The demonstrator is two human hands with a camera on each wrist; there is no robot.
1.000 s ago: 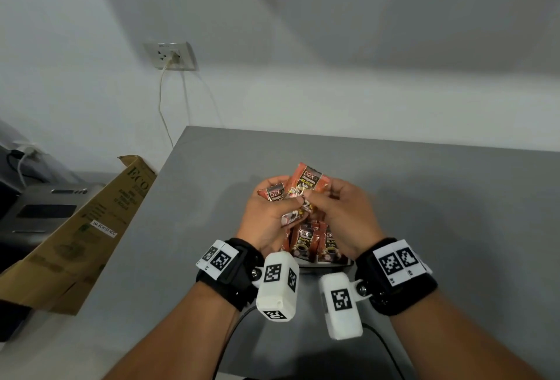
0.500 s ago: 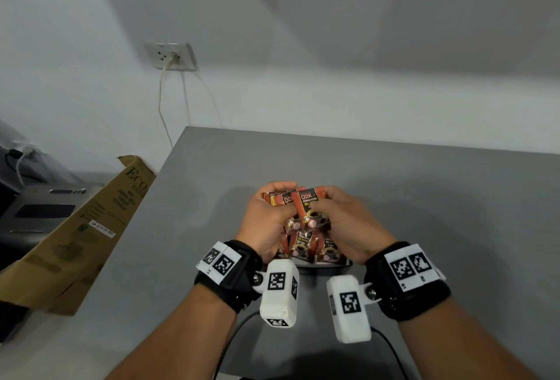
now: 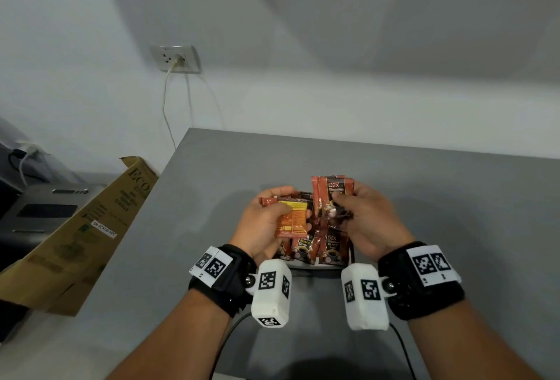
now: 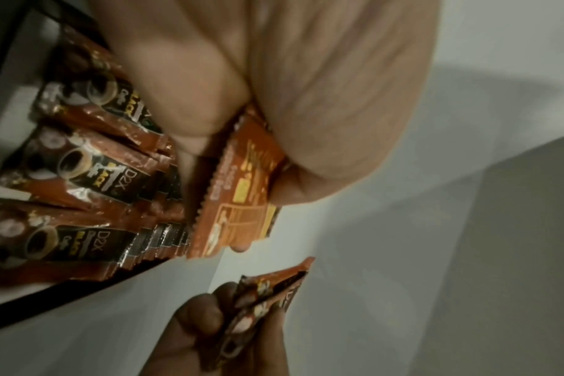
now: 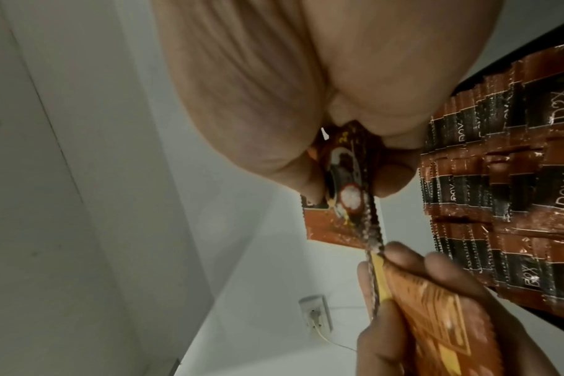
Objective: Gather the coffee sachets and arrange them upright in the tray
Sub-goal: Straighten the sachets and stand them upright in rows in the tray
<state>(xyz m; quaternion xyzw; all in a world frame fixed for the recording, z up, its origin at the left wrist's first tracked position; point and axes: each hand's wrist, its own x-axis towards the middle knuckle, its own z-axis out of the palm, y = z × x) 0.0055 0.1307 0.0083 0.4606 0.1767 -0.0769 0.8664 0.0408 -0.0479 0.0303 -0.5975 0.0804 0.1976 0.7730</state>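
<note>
My left hand (image 3: pixel 274 216) grips a small stack of coffee sachets (image 3: pixel 292 217), the top one showing its orange back (image 4: pixel 242 193). My right hand (image 3: pixel 360 213) pinches a few brown D2X sachets (image 3: pixel 333 194), held upright with their fronts toward me (image 5: pixel 341 183). Both hands hover just above the dark tray (image 3: pixel 303 266), where several more sachets (image 3: pixel 306 247) stand upright in rows (image 4: pixel 74 173) (image 5: pixel 506 178). The tray's far part is hidden behind my hands.
The tray sits on a grey table (image 3: pixel 439 213) near its front edge. A folded cardboard box (image 3: pixel 75 234) leans off the table's left side. A wall socket (image 3: pixel 177 59) with a cable is on the white wall behind.
The hands have drawn apart: the one bundle held together over the tray is now split, the left hand holding one stack turned back side up, the right hand holding the others upright.
</note>
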